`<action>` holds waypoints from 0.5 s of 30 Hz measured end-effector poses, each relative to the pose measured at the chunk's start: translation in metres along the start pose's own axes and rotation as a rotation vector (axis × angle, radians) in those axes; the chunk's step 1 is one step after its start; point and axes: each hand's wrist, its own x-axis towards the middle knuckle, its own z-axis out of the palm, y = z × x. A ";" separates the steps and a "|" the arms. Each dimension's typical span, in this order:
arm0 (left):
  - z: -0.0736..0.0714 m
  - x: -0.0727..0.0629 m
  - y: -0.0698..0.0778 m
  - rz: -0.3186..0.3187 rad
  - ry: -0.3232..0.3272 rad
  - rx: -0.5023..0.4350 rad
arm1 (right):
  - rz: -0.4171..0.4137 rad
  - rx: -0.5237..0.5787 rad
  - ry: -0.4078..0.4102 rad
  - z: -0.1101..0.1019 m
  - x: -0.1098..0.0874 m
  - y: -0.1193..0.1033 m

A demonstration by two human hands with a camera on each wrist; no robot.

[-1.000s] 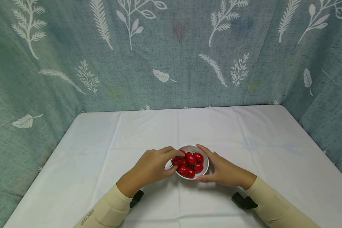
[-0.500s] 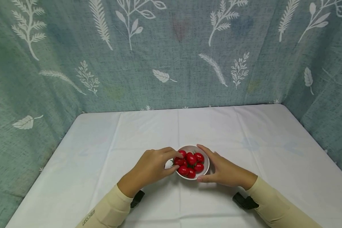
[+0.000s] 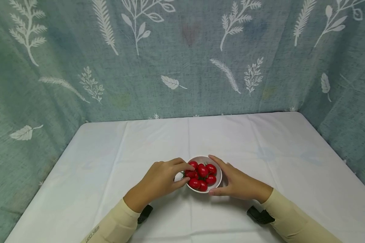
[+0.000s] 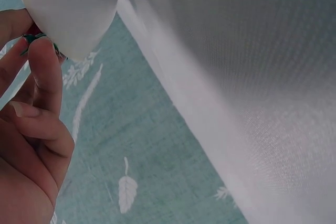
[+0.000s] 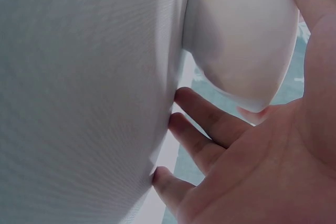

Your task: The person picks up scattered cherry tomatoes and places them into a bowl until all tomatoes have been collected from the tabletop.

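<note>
A small white bowl point(image 3: 218, 182) holding several red cherry tomatoes point(image 3: 202, 170) stands on the table. At its left rim my left hand point(image 3: 164, 178) pinches a cherry tomato point(image 3: 190, 174) between thumb and fingers. In the left wrist view that tomato's green stalk end point(image 4: 34, 37) shows at the fingertips, beside the bowl's outer wall point(image 4: 79, 11); most of the tomato is hidden. My right hand point(image 3: 238, 181) holds the bowl's right side, thumb at the near rim and index finger at the far rim. In the right wrist view its other fingers point(image 5: 197, 140) rest against the tablecloth below the bowl.
A white cloth point(image 3: 124, 141) with fold creases covers the table. A green-blue curtain point(image 3: 158, 91) with white leaf prints hangs behind it and along both sides. Dark straps point(image 3: 260, 215) sit under both wrists, at the cream sleeves point(image 3: 295, 219).
The head view has shifted slightly. Both hands keep nearly the same pose, the left still pinching the tomato and the right holding the bowl.
</note>
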 end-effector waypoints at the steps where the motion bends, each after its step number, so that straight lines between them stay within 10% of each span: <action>1: 0.000 0.000 0.000 0.001 0.001 -0.003 | -0.001 0.001 -0.001 0.000 0.001 0.000; 15: -0.001 -0.006 -0.003 -0.016 -0.025 -0.026 | -0.002 0.018 -0.015 0.005 0.003 0.001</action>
